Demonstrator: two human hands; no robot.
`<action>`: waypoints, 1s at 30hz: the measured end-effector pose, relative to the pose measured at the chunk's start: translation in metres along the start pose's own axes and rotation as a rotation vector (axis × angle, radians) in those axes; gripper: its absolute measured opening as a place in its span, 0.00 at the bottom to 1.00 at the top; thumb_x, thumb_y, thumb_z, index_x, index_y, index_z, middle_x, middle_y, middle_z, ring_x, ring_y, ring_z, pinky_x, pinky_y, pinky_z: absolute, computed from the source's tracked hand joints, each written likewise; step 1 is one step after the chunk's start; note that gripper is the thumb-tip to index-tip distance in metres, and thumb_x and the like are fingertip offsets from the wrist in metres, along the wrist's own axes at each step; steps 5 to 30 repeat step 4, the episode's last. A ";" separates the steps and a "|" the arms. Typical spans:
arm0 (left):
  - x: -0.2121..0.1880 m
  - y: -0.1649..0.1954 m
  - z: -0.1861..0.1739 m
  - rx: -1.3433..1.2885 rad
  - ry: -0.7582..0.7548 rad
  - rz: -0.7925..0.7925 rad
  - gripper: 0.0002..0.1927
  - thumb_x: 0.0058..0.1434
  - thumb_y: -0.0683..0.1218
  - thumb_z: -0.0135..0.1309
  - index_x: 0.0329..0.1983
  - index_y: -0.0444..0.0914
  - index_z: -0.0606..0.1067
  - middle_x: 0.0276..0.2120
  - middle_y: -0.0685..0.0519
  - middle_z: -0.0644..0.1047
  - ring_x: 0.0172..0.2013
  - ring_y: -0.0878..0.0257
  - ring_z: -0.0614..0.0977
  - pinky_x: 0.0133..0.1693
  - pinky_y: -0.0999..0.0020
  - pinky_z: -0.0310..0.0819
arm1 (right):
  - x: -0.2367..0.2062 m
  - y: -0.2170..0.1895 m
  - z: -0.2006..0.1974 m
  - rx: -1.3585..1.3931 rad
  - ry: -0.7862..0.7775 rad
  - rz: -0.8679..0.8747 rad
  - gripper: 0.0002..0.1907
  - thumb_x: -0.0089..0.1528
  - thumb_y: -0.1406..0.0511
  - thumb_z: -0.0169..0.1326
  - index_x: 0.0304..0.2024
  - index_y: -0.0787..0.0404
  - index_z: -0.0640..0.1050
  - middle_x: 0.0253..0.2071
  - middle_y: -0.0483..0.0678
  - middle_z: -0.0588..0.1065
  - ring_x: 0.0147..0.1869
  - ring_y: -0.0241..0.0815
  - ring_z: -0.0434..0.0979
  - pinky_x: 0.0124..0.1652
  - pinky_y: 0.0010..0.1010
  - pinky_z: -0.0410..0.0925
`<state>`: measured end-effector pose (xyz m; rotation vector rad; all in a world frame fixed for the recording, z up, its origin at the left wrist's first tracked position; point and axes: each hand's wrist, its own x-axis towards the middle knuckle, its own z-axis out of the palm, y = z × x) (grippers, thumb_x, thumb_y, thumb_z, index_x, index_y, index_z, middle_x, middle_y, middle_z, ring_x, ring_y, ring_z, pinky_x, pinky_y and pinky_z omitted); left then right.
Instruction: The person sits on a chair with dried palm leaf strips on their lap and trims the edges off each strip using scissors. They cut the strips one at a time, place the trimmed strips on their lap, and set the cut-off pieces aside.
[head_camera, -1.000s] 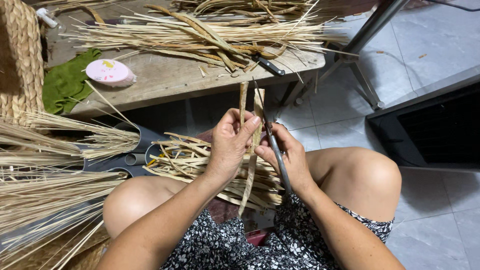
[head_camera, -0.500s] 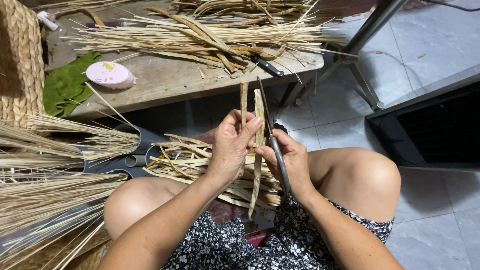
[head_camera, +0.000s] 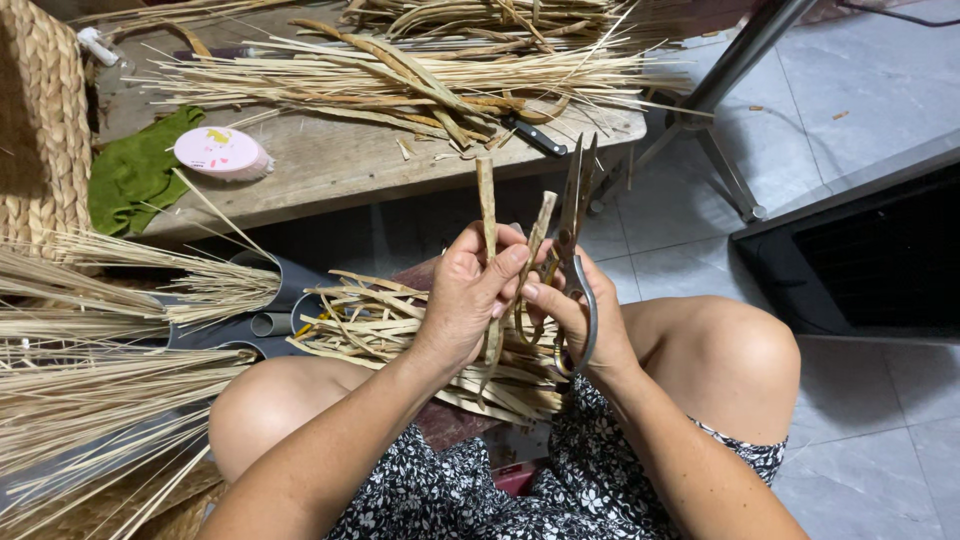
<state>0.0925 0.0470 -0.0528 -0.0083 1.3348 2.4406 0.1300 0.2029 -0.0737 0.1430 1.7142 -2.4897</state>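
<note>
At the moment of inspection the left hand (head_camera: 470, 295) was closed in a pinch on two dried reed strips (head_camera: 487, 215), thumb and fingers wrapped round them at about mid-length. The strips stood nearly upright, long axis running from the lap upward and slightly away from the person, their free tops rising clear above the fingers. The right hand (head_camera: 580, 320) lay just beside the left, touching it at the fingertips, and was closed round the looped handle of a pair of metal scissors (head_camera: 575, 215). The blades pointed upward, roughly parallel to the strips and just to their right — nearly shut, tips close together. The right hand was thus the nearer to the strips' upper ends; the strips lay to the left of the blades.

Below the hands, across the lap, rested a loose pile of cut strips (head_camera: 400, 325). A woven basket (head_camera: 40, 130) stood at the far left; its contents could not be seen. On the wooden bench (head_camera: 340, 175) lay a heap of long reeds (head_camera: 420, 70), a green cloth (head_camera: 135, 170), a round pink lidded container (head_camera: 220, 152) — lid on — and a dark-handled knife (head_camera: 535, 135). Bundles of pale straw (head_camera: 90, 390) lay at the left
</note>
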 end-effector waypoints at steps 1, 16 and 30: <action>0.000 -0.002 -0.001 0.002 -0.007 0.003 0.07 0.69 0.42 0.56 0.46 0.37 0.71 0.39 0.51 0.80 0.27 0.76 0.72 0.25 0.84 0.63 | 0.000 0.000 0.001 0.007 0.003 -0.005 0.22 0.61 0.69 0.61 0.57 0.63 0.72 0.37 0.41 0.75 0.37 0.28 0.72 0.35 0.21 0.67; 0.002 -0.007 -0.004 -0.029 -0.031 0.006 0.07 0.70 0.41 0.56 0.48 0.36 0.71 0.39 0.51 0.79 0.29 0.75 0.73 0.27 0.83 0.66 | 0.000 0.001 0.003 -0.010 0.029 -0.025 0.24 0.61 0.69 0.62 0.58 0.63 0.71 0.39 0.40 0.75 0.39 0.28 0.72 0.36 0.21 0.67; 0.002 -0.007 -0.004 -0.029 -0.031 0.006 0.07 0.70 0.41 0.56 0.48 0.36 0.71 0.39 0.51 0.79 0.29 0.75 0.73 0.27 0.83 0.66 | 0.000 0.001 0.003 -0.010 0.029 -0.025 0.24 0.61 0.69 0.62 0.58 0.63 0.71 0.39 0.40 0.75 0.39 0.28 0.72 0.36 0.21 0.67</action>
